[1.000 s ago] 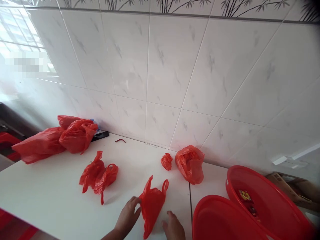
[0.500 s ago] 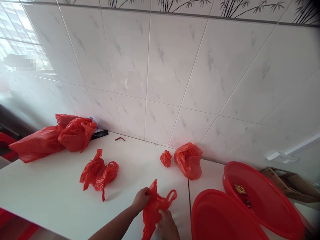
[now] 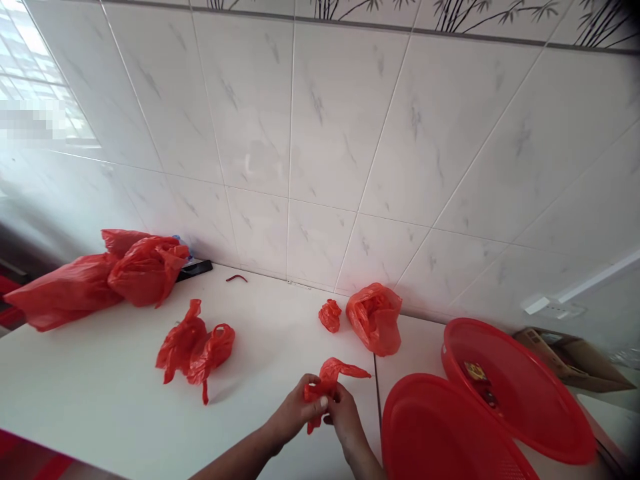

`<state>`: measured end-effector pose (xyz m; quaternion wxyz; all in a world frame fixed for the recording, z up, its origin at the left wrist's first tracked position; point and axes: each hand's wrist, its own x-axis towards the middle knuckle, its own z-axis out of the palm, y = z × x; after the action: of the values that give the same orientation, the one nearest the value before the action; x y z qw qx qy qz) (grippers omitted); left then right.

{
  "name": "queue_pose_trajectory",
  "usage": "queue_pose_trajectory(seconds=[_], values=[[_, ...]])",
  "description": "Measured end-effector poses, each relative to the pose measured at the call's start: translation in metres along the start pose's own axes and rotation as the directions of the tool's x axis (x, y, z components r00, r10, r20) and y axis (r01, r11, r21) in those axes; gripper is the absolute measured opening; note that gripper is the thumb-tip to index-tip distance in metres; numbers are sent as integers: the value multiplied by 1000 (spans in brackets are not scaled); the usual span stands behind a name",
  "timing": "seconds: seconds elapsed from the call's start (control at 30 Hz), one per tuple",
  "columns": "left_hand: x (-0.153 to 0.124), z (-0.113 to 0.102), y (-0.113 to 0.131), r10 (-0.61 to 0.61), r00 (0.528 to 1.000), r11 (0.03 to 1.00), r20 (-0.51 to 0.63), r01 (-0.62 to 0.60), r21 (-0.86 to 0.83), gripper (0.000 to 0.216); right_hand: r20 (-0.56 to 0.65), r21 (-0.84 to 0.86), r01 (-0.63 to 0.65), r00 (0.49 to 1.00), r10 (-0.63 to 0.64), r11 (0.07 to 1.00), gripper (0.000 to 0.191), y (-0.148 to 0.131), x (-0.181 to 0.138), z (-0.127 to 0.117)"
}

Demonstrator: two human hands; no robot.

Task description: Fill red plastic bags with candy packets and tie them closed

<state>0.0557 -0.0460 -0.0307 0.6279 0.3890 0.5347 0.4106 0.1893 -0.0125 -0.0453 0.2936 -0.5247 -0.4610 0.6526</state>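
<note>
A red plastic bag (image 3: 331, 371) is bunched up between my two hands, low over the white table (image 3: 240, 427). My left hand (image 3: 299, 408) grips it from the left, fingers closed and thumb across the front. My right hand (image 3: 344, 415) pinches the same bag from the right. One strip of the bag sticks out to the right above my fingers, and a short end hangs below. Beyond my hands lie a small crumpled red bag (image 3: 330, 316) and a larger rounded red bag (image 3: 374, 319).
Two crumpled red bags (image 3: 197, 350) lie left of my hands. Fuller red bags (image 3: 80, 283) and a black object (image 3: 195, 269) are at the far left. Two red baskets (image 3: 440, 427) stand at right, with a cardboard box (image 3: 575, 360) behind. A tiled wall (image 3: 320, 147) bounds the back.
The bag in my hands was hanging long and loose; now it is gathered into a small bundle. My hands have come closer together. The view has shifted slightly.
</note>
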Motion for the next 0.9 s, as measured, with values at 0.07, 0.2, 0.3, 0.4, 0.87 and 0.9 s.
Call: queue_pose_trajectory(seconds=[0.07, 0.2, 0.3, 0.4, 0.87, 0.9], values=[[2, -5, 3, -10, 988, 1000, -154, 7, -20, 36, -73, 10, 13, 997, -12, 1000, 19, -1, 2, -4], [6, -38, 8, -61, 909, 987, -412, -8, -163, 36, -316, 290, 96, 949, 0, 952, 36, -4, 10, -35], [5, -68, 13, -51, 855, 996, -516, 7, -86, 37, -450, 402, 171, 892, 32, 899, 43, -15, 14, -64], [4, -75, 26, 120, 813, 984, -570, -23, 174, 33, -450, 262, 194, 891, -58, 945, 46, -32, 14, -74], [25, -20, 46, 124, 900, 990, -418, -140, -7, 3, -118, -293, 138, 977, -179, 946, 13, -49, 1, -55], [25, -30, 47, 96, 882, 985, -462, -152, -85, 4, -152, -321, 110, 974, -166, 941, 9, -44, 2, -66]])
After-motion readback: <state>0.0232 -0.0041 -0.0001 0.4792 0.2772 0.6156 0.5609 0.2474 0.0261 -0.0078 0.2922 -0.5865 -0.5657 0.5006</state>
